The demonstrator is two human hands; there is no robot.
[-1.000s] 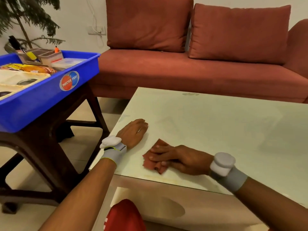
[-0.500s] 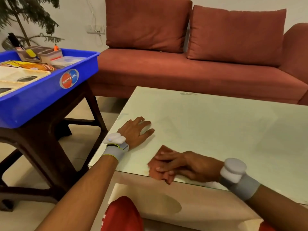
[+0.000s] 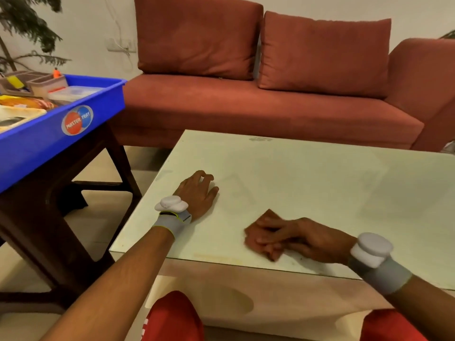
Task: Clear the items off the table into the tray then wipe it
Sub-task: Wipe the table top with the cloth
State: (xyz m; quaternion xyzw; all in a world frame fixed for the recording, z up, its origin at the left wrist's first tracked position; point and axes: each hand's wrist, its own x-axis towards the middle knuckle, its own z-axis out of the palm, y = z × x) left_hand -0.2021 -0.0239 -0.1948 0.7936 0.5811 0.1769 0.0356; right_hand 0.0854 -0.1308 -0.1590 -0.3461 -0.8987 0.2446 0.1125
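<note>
My right hand [image 3: 298, 238] lies flat on a folded reddish-brown cloth [image 3: 256, 238] and presses it onto the pale glass-topped table [image 3: 307, 183] near the front edge. My left hand [image 3: 198, 191] rests palm down on the table near its left edge, fingers apart, holding nothing. A blue tray [image 3: 44, 141] sits on a dark wooden stand at the left, filled with several containers and packets.
A red sofa [image 3: 258, 104] with two back cushions runs behind the table. The dark wooden stand [image 3: 61, 205] under the tray is close to the table's left edge. A potted plant [image 3: 22, 28] is at far left. My red-clad knees [image 3: 172, 318] are below the table's front edge.
My right hand has slid the cloth to the right along the front of the table. My left hand stays planted near the left edge.
</note>
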